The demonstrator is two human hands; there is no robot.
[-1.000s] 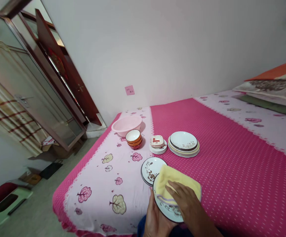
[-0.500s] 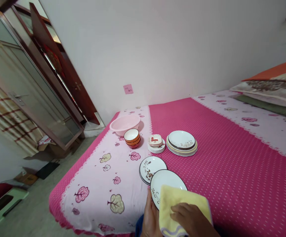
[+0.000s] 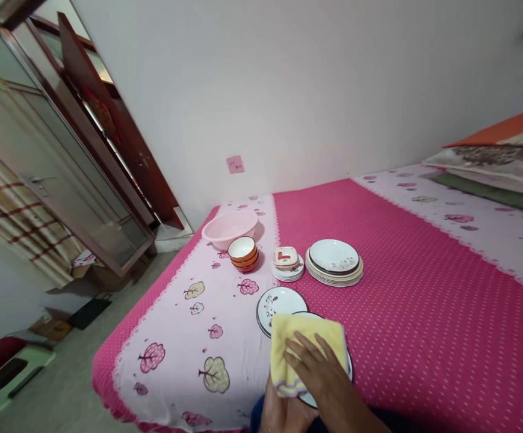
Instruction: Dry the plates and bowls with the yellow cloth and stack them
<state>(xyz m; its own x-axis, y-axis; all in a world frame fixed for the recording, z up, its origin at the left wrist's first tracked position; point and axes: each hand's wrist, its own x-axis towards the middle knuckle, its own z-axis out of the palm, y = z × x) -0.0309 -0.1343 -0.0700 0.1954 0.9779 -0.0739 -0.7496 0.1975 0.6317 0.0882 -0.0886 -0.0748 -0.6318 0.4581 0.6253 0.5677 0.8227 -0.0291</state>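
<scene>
My left hand [image 3: 279,412] grips the near edge of a white plate with a dark rim [image 3: 348,373], held above the bed's front edge. My right hand [image 3: 319,376] lies on a yellow cloth [image 3: 304,340] with its fingers flat, pressing the cloth onto the plate's face. The cloth covers nearly the whole plate. Just beyond it, a short stack of white patterned plates [image 3: 277,300] rests on the bed.
On the pink bedspread [image 3: 423,313] farther off stand a pink basin [image 3: 229,227], stacked orange bowls [image 3: 243,252], small square dishes [image 3: 287,263] and a stack of larger plates [image 3: 334,261]. Pillows [image 3: 500,162] lie at the right. An open door [image 3: 62,174] and floor are to the left.
The cloth and my right hand slid back to the near end of the plate, baring its far half, then moved forward and left again to cover it.
</scene>
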